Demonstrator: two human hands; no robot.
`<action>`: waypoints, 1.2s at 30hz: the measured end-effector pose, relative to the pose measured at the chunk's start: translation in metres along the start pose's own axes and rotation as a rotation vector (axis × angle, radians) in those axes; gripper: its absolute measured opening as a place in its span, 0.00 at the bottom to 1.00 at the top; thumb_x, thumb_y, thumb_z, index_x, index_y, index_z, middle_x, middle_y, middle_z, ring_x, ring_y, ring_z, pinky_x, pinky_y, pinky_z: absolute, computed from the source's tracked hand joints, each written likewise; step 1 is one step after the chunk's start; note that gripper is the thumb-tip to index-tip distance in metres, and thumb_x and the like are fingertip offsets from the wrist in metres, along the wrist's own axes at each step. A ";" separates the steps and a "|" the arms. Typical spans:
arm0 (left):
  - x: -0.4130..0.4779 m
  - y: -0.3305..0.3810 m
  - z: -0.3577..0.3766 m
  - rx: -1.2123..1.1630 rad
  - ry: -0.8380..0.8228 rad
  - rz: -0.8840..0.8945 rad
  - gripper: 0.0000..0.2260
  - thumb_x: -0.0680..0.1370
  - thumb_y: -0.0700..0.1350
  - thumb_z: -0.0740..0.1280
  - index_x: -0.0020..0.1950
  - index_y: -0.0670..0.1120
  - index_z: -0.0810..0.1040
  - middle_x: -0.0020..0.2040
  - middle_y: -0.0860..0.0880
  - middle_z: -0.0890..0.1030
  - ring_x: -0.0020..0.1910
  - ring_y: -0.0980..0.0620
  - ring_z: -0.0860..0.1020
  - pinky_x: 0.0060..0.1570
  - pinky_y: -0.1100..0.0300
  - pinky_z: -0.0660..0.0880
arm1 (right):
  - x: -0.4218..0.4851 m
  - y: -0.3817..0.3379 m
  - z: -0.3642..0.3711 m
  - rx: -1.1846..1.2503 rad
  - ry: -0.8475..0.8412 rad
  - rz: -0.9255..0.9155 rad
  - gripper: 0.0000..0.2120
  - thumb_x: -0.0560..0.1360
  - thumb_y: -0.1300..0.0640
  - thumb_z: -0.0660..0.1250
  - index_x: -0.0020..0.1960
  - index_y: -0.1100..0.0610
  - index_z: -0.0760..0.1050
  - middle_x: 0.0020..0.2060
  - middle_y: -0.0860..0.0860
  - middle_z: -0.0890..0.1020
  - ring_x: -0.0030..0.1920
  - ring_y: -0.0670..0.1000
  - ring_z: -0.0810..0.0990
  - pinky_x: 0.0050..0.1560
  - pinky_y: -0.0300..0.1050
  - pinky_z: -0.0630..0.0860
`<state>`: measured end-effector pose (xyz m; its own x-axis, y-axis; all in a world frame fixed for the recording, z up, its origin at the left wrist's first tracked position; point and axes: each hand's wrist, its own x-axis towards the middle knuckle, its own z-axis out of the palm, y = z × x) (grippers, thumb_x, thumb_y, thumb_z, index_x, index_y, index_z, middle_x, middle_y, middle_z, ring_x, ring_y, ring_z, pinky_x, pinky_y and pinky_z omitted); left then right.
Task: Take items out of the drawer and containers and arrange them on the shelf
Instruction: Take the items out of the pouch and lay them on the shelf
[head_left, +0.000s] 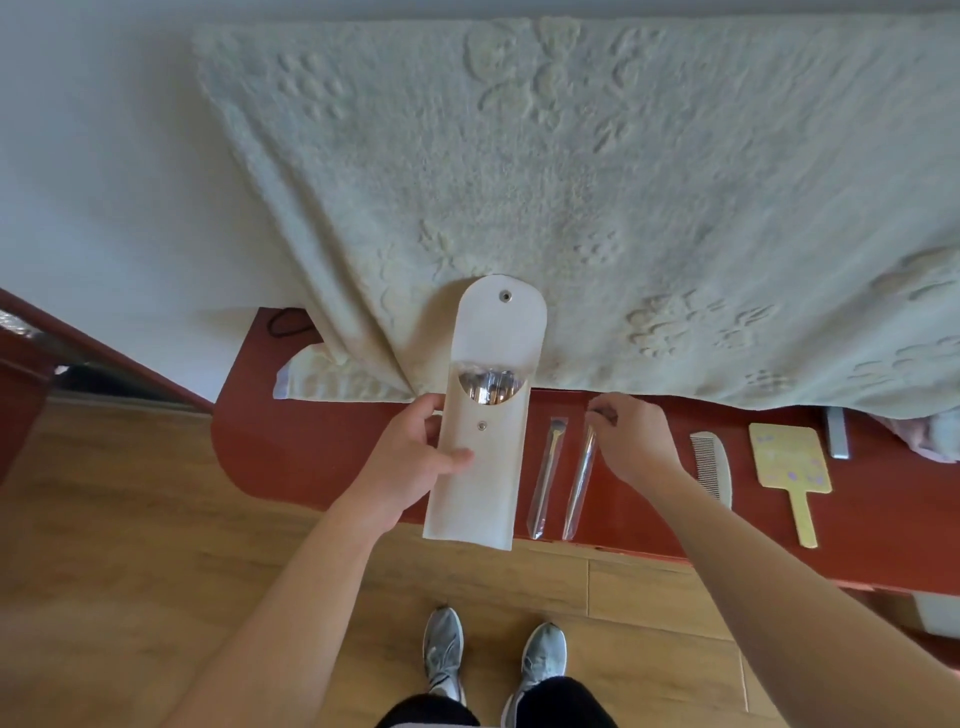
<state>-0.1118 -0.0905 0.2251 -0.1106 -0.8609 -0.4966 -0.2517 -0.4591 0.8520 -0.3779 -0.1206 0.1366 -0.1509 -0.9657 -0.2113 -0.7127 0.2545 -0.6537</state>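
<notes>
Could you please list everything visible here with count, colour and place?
pouch: 1, cream, flap open, in left hand
wrapped brushes: 2, clear sleeves, on shelf right of pouch
comb: 1, white, on shelf
hand mirror: 1, yellow, right of comb
hair tie: 1, black, shelf's left end
towel: 1, pale green, draped above shelf
shelf: 1, red, below towel
shoes: 2, grey, on floor
left hand: grips pouch
right hand: pinches right brush's top

Inside the cream snap-flap fabric pouch (480, 457), only the brush tops (488, 387) show. Right of the pouch, the pale embossed blanket (623, 208) hides the grey bar's (837, 436) far end, and the frame edge cuts pink cloth (901, 428).
</notes>
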 end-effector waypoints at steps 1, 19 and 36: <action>0.001 -0.002 0.001 -0.009 0.003 0.000 0.21 0.72 0.31 0.72 0.61 0.49 0.76 0.52 0.50 0.85 0.50 0.51 0.84 0.54 0.50 0.79 | 0.002 0.005 0.006 -0.008 -0.020 0.005 0.06 0.76 0.56 0.66 0.51 0.51 0.80 0.42 0.47 0.83 0.43 0.49 0.79 0.45 0.42 0.75; 0.032 -0.031 0.013 -0.148 -0.018 -0.001 0.22 0.72 0.29 0.71 0.63 0.45 0.74 0.55 0.45 0.84 0.55 0.45 0.82 0.58 0.43 0.77 | 0.023 0.057 0.058 -0.145 -0.009 -0.076 0.08 0.78 0.55 0.66 0.55 0.54 0.79 0.49 0.49 0.77 0.46 0.51 0.77 0.44 0.43 0.73; 0.023 -0.030 0.009 -0.257 -0.127 0.109 0.47 0.70 0.24 0.69 0.69 0.70 0.60 0.60 0.43 0.79 0.59 0.44 0.80 0.46 0.46 0.80 | 0.022 0.064 0.062 -0.168 -0.006 -0.091 0.09 0.78 0.55 0.65 0.56 0.54 0.79 0.50 0.48 0.76 0.46 0.50 0.76 0.45 0.42 0.71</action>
<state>-0.1157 -0.0942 0.1863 -0.2470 -0.8811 -0.4033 0.0181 -0.4203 0.9072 -0.3842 -0.1228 0.0452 -0.0766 -0.9839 -0.1616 -0.8279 0.1531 -0.5396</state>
